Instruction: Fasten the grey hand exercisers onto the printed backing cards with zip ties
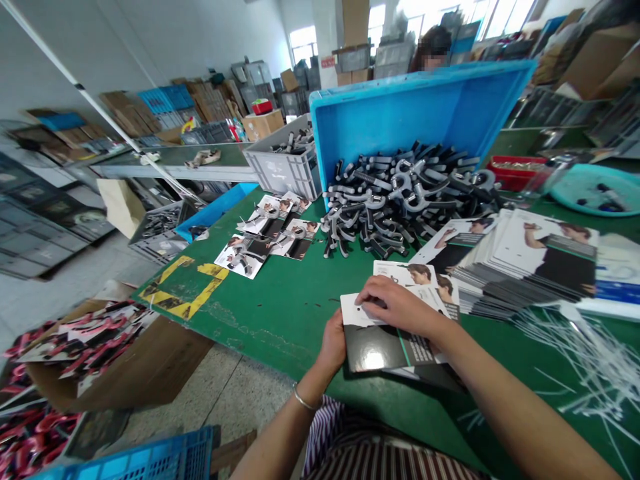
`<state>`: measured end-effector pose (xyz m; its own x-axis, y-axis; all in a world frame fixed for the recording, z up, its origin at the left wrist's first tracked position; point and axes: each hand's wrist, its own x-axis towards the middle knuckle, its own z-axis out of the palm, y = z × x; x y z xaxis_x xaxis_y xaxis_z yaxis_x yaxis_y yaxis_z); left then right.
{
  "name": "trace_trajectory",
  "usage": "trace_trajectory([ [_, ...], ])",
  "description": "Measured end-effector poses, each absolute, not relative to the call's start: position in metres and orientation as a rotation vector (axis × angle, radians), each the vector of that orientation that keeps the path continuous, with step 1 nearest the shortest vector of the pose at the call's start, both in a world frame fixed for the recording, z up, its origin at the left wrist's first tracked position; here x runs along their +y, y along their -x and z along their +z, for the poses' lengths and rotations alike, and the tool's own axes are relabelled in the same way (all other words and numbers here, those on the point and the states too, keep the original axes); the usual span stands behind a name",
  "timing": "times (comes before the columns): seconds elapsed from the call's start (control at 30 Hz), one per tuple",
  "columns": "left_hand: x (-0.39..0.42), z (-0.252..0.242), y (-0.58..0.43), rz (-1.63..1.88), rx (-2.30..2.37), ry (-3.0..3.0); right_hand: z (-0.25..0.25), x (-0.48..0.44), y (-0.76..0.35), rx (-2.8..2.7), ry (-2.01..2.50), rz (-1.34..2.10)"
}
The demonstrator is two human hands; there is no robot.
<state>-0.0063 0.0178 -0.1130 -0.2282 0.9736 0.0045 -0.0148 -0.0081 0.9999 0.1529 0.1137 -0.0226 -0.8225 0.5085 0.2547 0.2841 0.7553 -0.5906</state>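
My left hand (333,343) grips the near left edge of a printed packaging card (375,347) lying on the green table (280,313). My right hand (397,303) rests on top of the card's far edge, fingers curled and pressing it down. More cards (425,273) lie just beyond under that hand. A fanned stack of the same cards (525,263) spreads to the right. Behind it a heap of grey and black hand grippers (400,200) spills from a tipped blue crate (425,113).
Finished carded grippers (267,233) lie at the table's far left, near yellow tape marks (187,287). White plastic ties (585,360) litter the right side. A cardboard box of packaged items (95,347) stands on the floor left. A person (433,50) sits behind the crate.
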Motion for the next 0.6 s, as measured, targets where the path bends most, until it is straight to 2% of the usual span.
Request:
trace_trajectory([
  [0.43,0.011,-0.111,0.000,1.496,1.444,-0.987,-0.022,0.114,-0.152,-2.560,0.617,0.756],
  [0.6,0.011,-0.109,-0.007,1.479,1.222,-0.699,-0.024,0.115,-0.153,-2.569,0.593,0.741],
])
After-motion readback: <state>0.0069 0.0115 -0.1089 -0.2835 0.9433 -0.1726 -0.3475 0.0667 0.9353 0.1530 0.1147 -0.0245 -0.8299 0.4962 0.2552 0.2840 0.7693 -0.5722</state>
